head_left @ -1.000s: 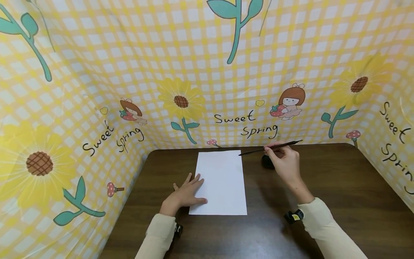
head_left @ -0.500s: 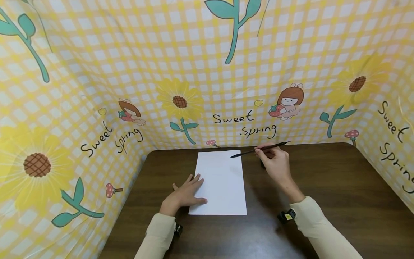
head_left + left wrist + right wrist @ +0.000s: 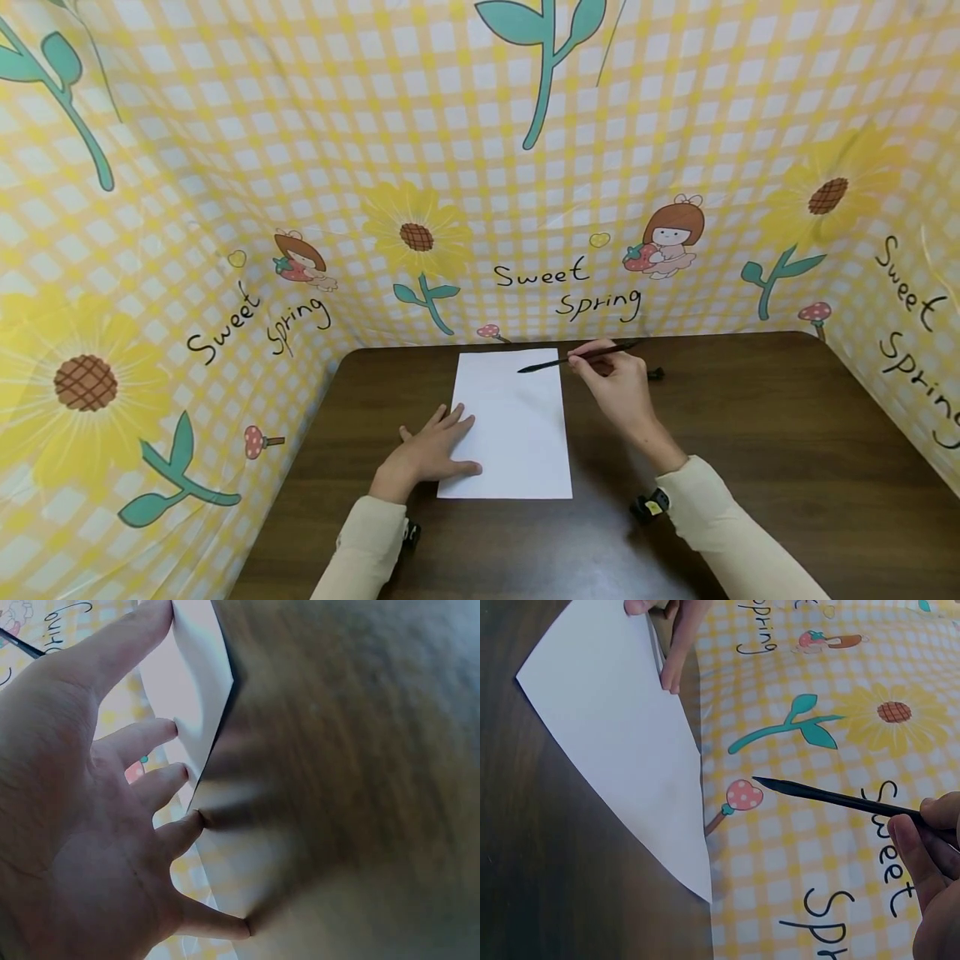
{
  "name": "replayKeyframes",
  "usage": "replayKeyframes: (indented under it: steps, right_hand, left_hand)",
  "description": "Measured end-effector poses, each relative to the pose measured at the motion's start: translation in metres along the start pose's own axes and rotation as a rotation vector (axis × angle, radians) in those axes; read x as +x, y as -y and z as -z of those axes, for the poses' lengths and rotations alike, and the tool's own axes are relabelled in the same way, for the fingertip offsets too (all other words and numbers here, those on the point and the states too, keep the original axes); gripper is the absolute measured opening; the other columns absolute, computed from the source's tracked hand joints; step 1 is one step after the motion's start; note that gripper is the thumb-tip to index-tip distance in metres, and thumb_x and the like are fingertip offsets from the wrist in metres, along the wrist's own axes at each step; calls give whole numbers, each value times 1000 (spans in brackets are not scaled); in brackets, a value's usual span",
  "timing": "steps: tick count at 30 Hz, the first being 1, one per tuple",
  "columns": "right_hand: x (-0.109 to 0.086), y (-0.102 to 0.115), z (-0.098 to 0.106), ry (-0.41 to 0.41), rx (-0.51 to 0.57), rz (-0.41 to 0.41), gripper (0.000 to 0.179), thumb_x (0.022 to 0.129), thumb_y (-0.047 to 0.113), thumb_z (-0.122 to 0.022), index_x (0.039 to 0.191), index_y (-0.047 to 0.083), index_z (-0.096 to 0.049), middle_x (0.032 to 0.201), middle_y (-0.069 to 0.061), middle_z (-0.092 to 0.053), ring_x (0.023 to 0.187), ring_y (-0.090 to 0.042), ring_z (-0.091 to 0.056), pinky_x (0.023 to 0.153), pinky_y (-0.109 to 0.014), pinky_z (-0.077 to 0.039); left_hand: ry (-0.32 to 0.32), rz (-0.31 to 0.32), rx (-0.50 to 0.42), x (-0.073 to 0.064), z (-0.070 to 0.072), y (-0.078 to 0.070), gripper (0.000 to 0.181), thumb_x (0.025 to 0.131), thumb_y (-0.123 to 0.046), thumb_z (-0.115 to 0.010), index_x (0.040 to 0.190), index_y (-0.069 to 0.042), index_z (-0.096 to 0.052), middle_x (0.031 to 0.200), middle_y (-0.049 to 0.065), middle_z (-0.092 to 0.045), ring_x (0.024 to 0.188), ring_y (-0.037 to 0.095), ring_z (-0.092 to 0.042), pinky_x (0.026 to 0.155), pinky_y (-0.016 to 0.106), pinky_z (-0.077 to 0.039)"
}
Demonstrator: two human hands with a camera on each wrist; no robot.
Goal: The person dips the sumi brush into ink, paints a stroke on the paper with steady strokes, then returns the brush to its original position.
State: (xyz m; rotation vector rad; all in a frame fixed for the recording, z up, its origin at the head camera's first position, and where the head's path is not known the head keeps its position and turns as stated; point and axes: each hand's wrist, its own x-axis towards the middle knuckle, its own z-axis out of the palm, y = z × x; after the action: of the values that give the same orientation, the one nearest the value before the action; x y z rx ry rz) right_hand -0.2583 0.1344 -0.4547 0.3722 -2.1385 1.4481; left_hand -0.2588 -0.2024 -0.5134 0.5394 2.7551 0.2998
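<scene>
A white sheet of paper (image 3: 517,433) lies upright on the dark wooden table. My left hand (image 3: 427,454) rests on its left edge with fingers spread, thumb and some fingertips on the sheet; the left wrist view shows the little finger of this hand (image 3: 90,825) on the bare wood. Between thumb and fingers, my right hand (image 3: 618,387) pinches a slim black brush (image 3: 542,365), which looks like a writing brush. Its pointed dark tip hangs over the upper part of the paper; in the right wrist view the brush (image 3: 832,799) stands clear of the sheet.
Behind the right hand a small black object (image 3: 657,374) sits on the table (image 3: 765,433), mostly hidden. A yellow checked cloth (image 3: 525,208) with flowers and lettering surrounds the table at the back and sides. Both wrists wear black camera mounts.
My right hand has moved left and slightly nearer, carrying the brush tip from the paper's top right corner to over its upper middle. My left hand and the paper have stayed put.
</scene>
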Motion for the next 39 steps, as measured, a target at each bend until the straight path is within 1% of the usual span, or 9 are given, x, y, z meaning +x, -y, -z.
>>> replayKeyframes:
  steps: [9,16,24,28,31,34,39]
  right_hand:
    - [-3,0,-11,17,-15,23,6,98,14,-79,100,8,-80,97,-3,-80,86,-18,-79,75,-14,-58]
    - [-6,-1,-20,33,0,9,7,98,13,-79,101,7,-80,96,-3,-79,84,-16,-79,75,-17,-61]
    - [-9,-2,-31,58,38,3,4,97,9,-79,100,7,-79,96,-4,-80,83,-15,-79,73,-20,-62]
    - [-10,-3,-36,70,40,-8,6,97,12,-80,100,6,-79,96,-4,-81,83,-15,-78,72,-21,-62]
    - [-11,-2,-39,77,38,-15,8,97,14,-80,100,6,-80,95,-3,-81,81,-14,-78,71,-22,-62]
    - [-11,-2,-41,83,41,-17,6,97,12,-80,100,7,-80,95,-2,-81,81,-13,-77,71,-23,-62]
    - [-13,-1,-44,83,38,-12,3,96,9,-80,99,7,-80,95,-2,-81,81,-14,-78,72,-23,-62]
  left_hand:
    - [-14,-12,23,-1,-1,0,94,93,-69,-69,168,-25,-36,180,2,-20,167,37,-13,106,96,-14]
    - [-16,-11,25,-2,-1,-1,95,93,-71,-69,169,-26,-35,180,1,-20,167,37,-12,106,96,-14]
    - [-11,-9,37,-2,0,-2,96,93,-71,-68,169,-24,-35,180,3,-21,167,38,-13,106,96,-15]
    - [-15,-11,36,-2,1,-3,95,93,-71,-69,168,-23,-36,179,5,-22,167,38,-14,106,96,-15]
    - [-18,-12,43,-3,1,-3,95,93,-71,-68,168,-23,-36,179,4,-22,167,38,-15,109,94,-15]
    - [-18,-18,66,-3,0,-3,95,93,-72,-66,169,-24,-35,179,4,-21,167,37,-16,117,88,-13]
    - [-24,-39,68,-3,1,-3,94,94,-70,-67,168,-20,-37,179,8,-23,166,40,-18,125,78,-14]
